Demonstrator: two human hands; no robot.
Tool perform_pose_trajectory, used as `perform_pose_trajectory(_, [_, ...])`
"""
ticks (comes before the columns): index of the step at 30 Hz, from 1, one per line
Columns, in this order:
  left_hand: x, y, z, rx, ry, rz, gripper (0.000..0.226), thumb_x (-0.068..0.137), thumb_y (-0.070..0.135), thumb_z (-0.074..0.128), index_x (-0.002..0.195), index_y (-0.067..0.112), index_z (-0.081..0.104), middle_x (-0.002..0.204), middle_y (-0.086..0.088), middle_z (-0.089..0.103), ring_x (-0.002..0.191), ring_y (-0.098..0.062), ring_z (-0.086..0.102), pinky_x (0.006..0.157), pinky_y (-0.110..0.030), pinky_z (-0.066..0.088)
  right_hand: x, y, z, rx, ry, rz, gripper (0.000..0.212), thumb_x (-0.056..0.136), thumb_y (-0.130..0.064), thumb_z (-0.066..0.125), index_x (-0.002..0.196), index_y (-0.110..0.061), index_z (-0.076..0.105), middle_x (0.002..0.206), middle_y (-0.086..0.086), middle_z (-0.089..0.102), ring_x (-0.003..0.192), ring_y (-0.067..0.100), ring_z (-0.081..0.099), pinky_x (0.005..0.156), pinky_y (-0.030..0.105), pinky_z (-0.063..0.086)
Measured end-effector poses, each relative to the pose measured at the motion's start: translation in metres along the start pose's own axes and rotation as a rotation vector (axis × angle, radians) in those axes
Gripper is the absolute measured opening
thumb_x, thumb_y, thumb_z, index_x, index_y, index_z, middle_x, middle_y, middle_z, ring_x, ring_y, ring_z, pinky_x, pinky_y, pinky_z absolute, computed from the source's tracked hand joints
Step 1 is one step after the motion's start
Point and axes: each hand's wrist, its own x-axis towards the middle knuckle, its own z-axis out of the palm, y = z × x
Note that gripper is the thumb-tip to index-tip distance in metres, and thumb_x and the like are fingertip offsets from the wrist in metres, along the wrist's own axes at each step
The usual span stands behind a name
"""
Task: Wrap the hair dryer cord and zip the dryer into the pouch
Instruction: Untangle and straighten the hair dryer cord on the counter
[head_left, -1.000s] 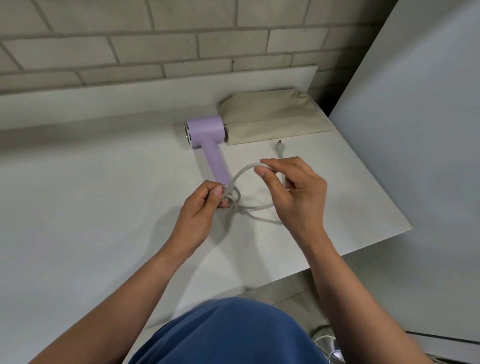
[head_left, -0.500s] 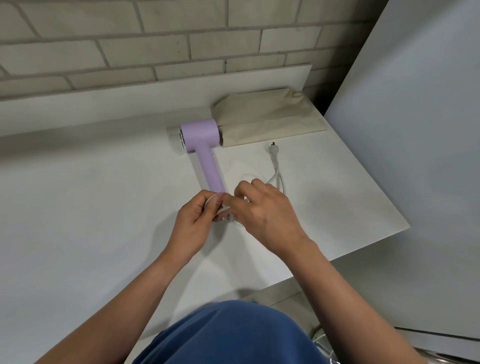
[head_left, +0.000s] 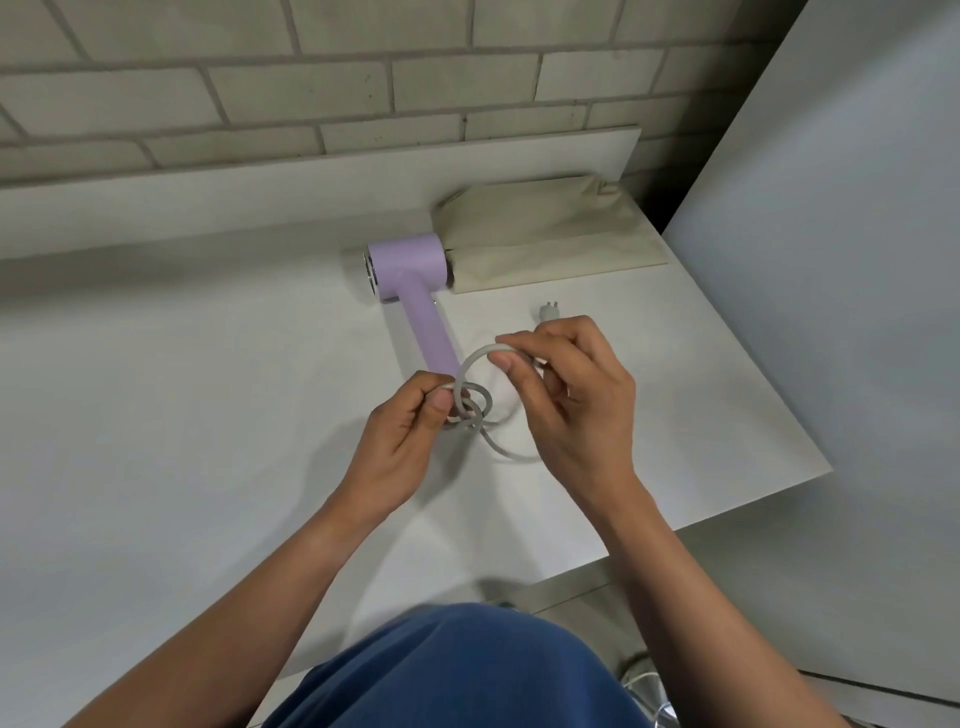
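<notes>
Mid cord-wrap: our left hand (head_left: 410, 441) pinches the coiled cord (head_left: 475, 413), our right hand (head_left: 571, 400), at its 2 o'clock, pinches a wider loop; beyond at 12 lies the hair dryer (head_left: 415, 280), pouch (head_left: 550, 234) touching at its 3 o'clock; next, we judge, lay that loop onto the coil.

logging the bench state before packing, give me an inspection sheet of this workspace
surface: white table against the wall
job's things: lilac hair dryer lies flat, head against the beige pouch, not inside it
clutter: nothing seen
grippers: left hand pinches coils of the cord by the handle's end; right hand pinches the next loop
cables: cord partly coiled, plug loose on the table
surroundings: brick wall behind, grey panel at right
</notes>
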Motion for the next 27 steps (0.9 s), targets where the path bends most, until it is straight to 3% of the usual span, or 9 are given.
perform_pose_trajectory(4, [-0.001,-0.008,0.003,0.081,-0.096,-0.039,0.013,0.097,0.030,0.063,0.109,0.027,0.068,0.100,0.010,0.074,0.094,-0.012,0.069,0.085,-0.018,0.051,0.009,0.002,-0.009,0.078,0.051,0.107,0.008,0.092,-0.016,0.079,0.100,-0.013,0.080,0.094,0.004,0.065,0.069,0.001,0.055,0.064,0.015,0.042])
perform_pose_trajectory(7, [-0.002,-0.011,0.008,0.083,-0.039,-0.072,0.011,0.096,0.023,0.068,0.104,0.029,0.070,0.093,0.012,0.074,0.086,-0.007,0.067,0.080,-0.018,0.051,0.012,0.014,-0.013,0.037,0.037,0.165,0.010,0.094,-0.022,0.077,0.102,-0.016,0.080,0.095,-0.003,0.064,0.073,-0.001,0.057,0.066,0.014,0.041])
perform_pose_trajectory(9, [-0.002,-0.014,0.009,0.068,-0.006,-0.093,0.010,0.096,0.025,0.068,0.104,0.028,0.072,0.091,0.010,0.074,0.084,-0.009,0.067,0.080,-0.023,0.054,0.010,0.025,-0.017,-0.106,0.004,0.128,0.013,0.097,-0.024,0.074,0.107,-0.017,0.079,0.099,-0.004,0.062,0.078,0.001,0.060,0.064,0.022,0.048])
perform_pose_trajectory(11, [-0.003,-0.018,0.008,0.081,-0.005,-0.107,0.011,0.095,0.029,0.067,0.104,0.029,0.073,0.092,0.009,0.074,0.085,-0.010,0.068,0.081,-0.024,0.054,0.007,0.030,-0.019,-0.338,-0.035,0.014,0.023,0.097,-0.016,0.070,0.120,-0.017,0.074,0.112,0.003,0.062,0.081,0.019,0.062,0.058,0.038,0.054])
perform_pose_trajectory(13, [-0.004,-0.019,0.007,0.099,-0.014,-0.113,0.016,0.093,0.037,0.066,0.103,0.030,0.075,0.091,0.008,0.075,0.086,-0.014,0.070,0.081,-0.028,0.055,0.005,0.025,-0.018,-0.455,-0.086,-0.142,0.046,0.090,0.000,0.070,0.133,-0.018,0.068,0.131,0.010,0.059,0.083,0.031,0.058,0.057,0.041,0.054])
perform_pose_trajectory(15, [-0.003,-0.018,0.007,0.114,-0.005,-0.105,0.019,0.090,0.041,0.066,0.102,0.032,0.077,0.090,0.009,0.077,0.086,-0.014,0.072,0.081,-0.031,0.056,0.002,0.015,-0.014,-0.472,-0.165,-0.349,0.063,0.081,0.008,0.068,0.137,-0.021,0.065,0.143,0.009,0.054,0.083,0.029,0.052,0.060,0.036,0.051])
perform_pose_trajectory(17, [-0.002,-0.017,0.006,0.127,0.000,-0.083,0.014,0.090,0.040,0.067,0.100,0.036,0.076,0.087,0.013,0.077,0.081,-0.011,0.072,0.077,-0.026,0.056,-0.001,0.011,-0.008,-0.473,-0.292,-0.524,0.061,0.081,0.006,0.064,0.136,-0.023,0.067,0.147,0.006,0.055,0.084,0.025,0.047,0.063,0.033,0.046])
perform_pose_trajectory(21, [-0.004,-0.017,0.002,0.159,-0.008,-0.039,0.014,0.095,0.025,0.068,0.094,0.038,0.074,0.079,0.015,0.074,0.073,-0.008,0.068,0.071,-0.023,0.054,-0.003,0.028,0.000,-0.486,-0.426,-0.585,0.035,0.091,-0.009,0.060,0.121,-0.021,0.073,0.128,0.006,0.066,0.086,0.028,0.054,0.063,0.039,0.045])
perform_pose_trajectory(27, [-0.008,-0.023,-0.006,0.230,-0.047,-0.022,0.006,0.090,0.038,0.070,0.095,0.036,0.073,0.085,0.011,0.070,0.076,-0.013,0.063,0.070,-0.020,0.048,-0.004,0.045,-0.002,-0.403,-0.258,-0.406,0.013,0.092,-0.023,0.078,0.105,-0.024,0.079,0.093,0.001,0.067,0.072,0.025,0.056,0.058,0.037,0.047])
